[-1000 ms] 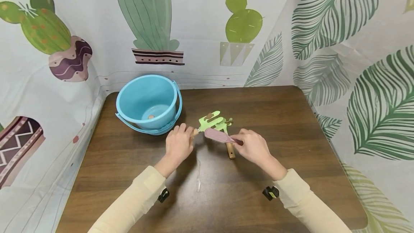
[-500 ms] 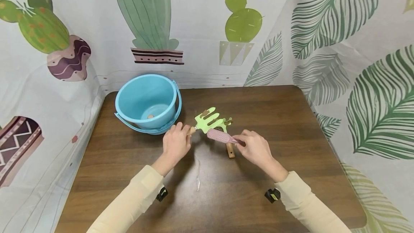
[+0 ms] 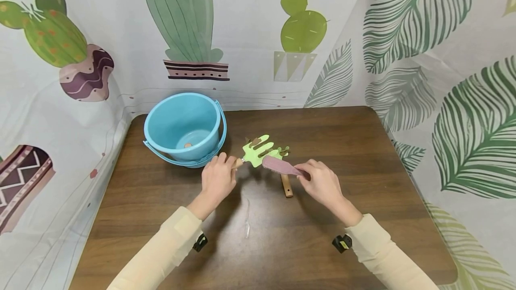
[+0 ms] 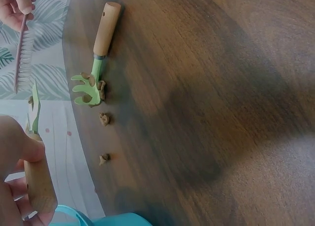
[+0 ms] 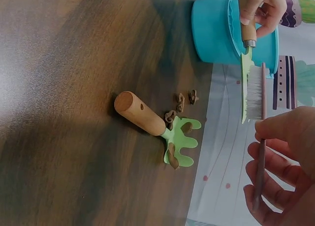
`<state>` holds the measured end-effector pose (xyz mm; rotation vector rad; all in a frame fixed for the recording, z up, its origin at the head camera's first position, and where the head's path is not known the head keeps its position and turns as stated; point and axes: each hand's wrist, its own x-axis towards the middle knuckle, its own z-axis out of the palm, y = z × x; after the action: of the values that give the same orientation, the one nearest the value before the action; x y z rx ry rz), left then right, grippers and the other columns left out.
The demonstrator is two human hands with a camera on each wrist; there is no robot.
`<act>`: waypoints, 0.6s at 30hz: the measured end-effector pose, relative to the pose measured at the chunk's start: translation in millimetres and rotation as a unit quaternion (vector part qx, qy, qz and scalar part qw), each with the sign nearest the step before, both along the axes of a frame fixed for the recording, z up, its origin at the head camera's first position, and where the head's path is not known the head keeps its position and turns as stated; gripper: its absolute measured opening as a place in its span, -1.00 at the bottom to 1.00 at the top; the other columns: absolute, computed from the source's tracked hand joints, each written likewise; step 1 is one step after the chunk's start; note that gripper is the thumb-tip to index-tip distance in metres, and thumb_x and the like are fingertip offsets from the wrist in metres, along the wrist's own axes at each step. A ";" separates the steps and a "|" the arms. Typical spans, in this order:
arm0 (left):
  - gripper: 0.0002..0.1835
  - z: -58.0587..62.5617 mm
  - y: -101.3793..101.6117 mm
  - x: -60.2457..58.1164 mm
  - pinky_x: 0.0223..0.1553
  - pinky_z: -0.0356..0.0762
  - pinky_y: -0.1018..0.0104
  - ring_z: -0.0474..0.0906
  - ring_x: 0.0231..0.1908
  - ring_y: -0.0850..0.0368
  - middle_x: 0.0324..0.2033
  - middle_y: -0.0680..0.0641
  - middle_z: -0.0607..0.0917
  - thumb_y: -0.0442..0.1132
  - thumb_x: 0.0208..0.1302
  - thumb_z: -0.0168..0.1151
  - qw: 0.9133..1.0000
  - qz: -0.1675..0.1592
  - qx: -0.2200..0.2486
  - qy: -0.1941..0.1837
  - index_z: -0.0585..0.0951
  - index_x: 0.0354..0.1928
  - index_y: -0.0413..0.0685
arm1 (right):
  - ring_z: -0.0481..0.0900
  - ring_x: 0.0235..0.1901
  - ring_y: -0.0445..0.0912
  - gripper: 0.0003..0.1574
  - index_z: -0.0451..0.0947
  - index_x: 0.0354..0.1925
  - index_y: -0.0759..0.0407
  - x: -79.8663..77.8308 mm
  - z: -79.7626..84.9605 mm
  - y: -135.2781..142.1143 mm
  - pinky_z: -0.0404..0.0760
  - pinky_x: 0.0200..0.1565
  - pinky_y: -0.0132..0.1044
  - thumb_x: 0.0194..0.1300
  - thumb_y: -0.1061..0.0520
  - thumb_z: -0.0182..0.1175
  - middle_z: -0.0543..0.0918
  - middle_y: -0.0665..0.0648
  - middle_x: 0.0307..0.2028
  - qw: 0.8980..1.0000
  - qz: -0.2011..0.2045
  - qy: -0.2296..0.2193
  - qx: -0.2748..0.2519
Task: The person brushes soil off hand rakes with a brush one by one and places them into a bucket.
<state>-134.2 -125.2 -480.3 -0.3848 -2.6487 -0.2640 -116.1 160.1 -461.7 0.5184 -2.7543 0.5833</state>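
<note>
Your left hand (image 3: 219,175) grips a fork (image 3: 254,156), your right hand (image 3: 322,183) a brush (image 3: 279,165). This looks like cleaning; next, stroke off the dirt (image 3: 256,141).

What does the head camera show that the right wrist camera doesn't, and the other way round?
Only the head view: both cream sleeves, the black devices at the wrists, the thin clear strip on the table, and the bucket's floor.

Only the right wrist view: the full length of the pale bristles, side-on, and the fingers of the right hand curled under the brush handle.

Both: the blue bucket, the pink brush, the left hand holding a green fork, and a second fork lying on the table.
</note>
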 end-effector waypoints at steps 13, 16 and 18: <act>-0.76 -0.1 -0.7 5.2 -0.51 0.39 0.20 0.42 -0.46 -0.02 -0.50 -0.05 0.44 -0.24 -0.09 0.33 1.000 -0.026 -0.017 -0.005 0.60 -0.29 -0.04 | 0.42 -0.49 -0.16 -0.71 0.65 -0.26 0.01 -4.4 0.2 0.3 0.40 -0.51 -0.30 -0.05 0.21 0.35 0.58 -0.06 -0.44 1.000 0.007 0.017 -0.006; -0.78 -0.2 -0.8 6.2 -0.53 0.36 0.21 0.42 -0.46 -0.02 -0.51 -0.05 0.44 -0.24 -0.10 0.34 0.999 -0.036 -0.022 0.005 0.58 -0.33 -0.05 | 0.42 -0.48 -0.16 -0.72 0.64 -0.26 0.01 -5.5 1.0 -0.2 0.41 -0.50 -0.29 -0.05 0.22 0.34 0.57 -0.05 -0.45 1.000 0.008 0.017 -0.004; -0.78 0.2 -0.9 7.2 -0.54 0.35 0.22 0.42 -0.47 -0.02 -0.52 -0.04 0.43 -0.24 -0.12 0.35 0.999 -0.043 -0.026 0.012 0.58 -0.36 -0.05 | 0.42 -0.48 -0.15 -0.72 0.64 -0.26 0.01 -6.4 1.2 -0.8 0.41 -0.50 -0.29 -0.04 0.21 0.34 0.56 -0.06 -0.44 1.000 0.007 0.016 0.000</act>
<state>-127.0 -126.0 -480.1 -0.5158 -2.6232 -0.2170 -122.5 159.3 -460.5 0.5430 -2.7218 0.5735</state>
